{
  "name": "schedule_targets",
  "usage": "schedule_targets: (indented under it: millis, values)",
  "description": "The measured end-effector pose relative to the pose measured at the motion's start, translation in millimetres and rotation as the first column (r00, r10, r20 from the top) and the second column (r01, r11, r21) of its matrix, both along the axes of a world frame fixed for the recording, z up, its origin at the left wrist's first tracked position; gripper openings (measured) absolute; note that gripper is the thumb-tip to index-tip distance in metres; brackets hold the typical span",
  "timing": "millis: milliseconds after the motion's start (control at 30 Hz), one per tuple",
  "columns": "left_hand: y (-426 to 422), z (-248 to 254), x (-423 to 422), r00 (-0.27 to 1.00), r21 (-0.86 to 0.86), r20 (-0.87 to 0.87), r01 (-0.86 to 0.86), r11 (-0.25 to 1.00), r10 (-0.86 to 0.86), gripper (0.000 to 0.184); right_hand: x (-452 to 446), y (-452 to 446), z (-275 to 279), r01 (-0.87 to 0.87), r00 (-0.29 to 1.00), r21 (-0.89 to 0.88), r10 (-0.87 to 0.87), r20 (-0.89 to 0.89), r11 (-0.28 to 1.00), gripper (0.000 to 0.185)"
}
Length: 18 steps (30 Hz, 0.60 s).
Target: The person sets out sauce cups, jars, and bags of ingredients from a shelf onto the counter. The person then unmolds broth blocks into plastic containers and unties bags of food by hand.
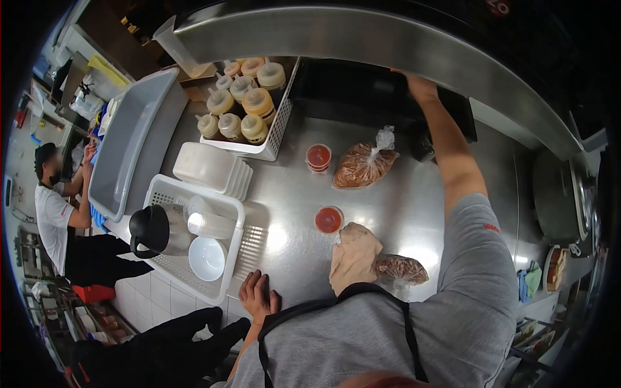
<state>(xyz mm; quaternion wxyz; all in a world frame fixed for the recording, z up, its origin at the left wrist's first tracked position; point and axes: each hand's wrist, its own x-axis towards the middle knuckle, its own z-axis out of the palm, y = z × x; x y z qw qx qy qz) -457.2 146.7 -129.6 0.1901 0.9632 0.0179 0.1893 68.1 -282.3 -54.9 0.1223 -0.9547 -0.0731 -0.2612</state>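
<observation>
My left hand (257, 297) rests on the near edge of the steel counter (284, 252), its fingers loosely spread and holding nothing visible. My right hand (419, 87) reaches forward to a black bin (349, 87) beneath the overhead steel shelf; its fingers are hidden. Between my arms stand two tubs of red sauce, one farther off (318, 157) and one nearer (328, 220). A knotted clear bag of brown food (363, 167) lies beside the far tub. Close to my body are a beige cloth (356, 255) and a smaller clear bag of brown food (402, 269).
A white basket (223, 294) holds a black-lidded jug (158, 231), plastic cups and a bowl (207, 258). Behind it are stacked white containers (210, 169), a crate of squeeze bottles (281, 123) and a grey tub (132, 145). A co-worker (58, 207) stands at the left.
</observation>
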Motion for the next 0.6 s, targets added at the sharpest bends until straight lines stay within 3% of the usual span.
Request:
schedule_targets:
  millis: [100,167,200,267,300,367,467,600]
  values:
    - [0,-2,-1,1.000,-0.002,-0.002,-0.002,1.000,0.002,0.039,-6,28,4,-0.060,0.997,-0.032,0.061,0.038,0.998,0.041]
    - [-1,-2,-1,1.000,-0.012,-0.016,0.006,1.000,-0.006,0.040,-12,43,24,-0.092,0.994,0.164,0.100,-0.041,0.982,0.036]
    - [-1,-1,-2,1.000,-0.021,-0.026,0.005,1.000,-0.006,0.040,-22,47,39,-0.074,0.995,0.165,0.083,-0.049,0.984,0.036]
    - [2,-6,-3,0.999,-0.009,-0.023,0.023,1.000,-0.023,0.039,-42,50,70,-0.024,0.948,0.183,0.080,-0.308,0.983,0.020]
    - [3,-7,-4,1.000,-0.001,-0.014,0.022,1.000,-0.023,0.039,-52,41,73,-0.007,0.947,0.182,0.065,-0.313,0.983,0.020]
    - [5,-8,-4,0.999,0.004,-0.015,0.039,0.999,-0.039,0.039,-71,14,75,-0.277,0.919,0.203,0.320,-0.228,0.939,0.008]
    - [4,-7,-5,0.999,0.000,-0.012,0.045,0.999,-0.045,0.040,-118,-29,73,-0.405,0.880,0.038,0.401,-0.256,0.914,0.005]
    - [3,-4,-3,0.999,0.005,-0.011,0.051,0.999,-0.051,0.040,-172,-53,70,-0.326,0.861,0.026,0.308,-0.406,0.945,0.006]
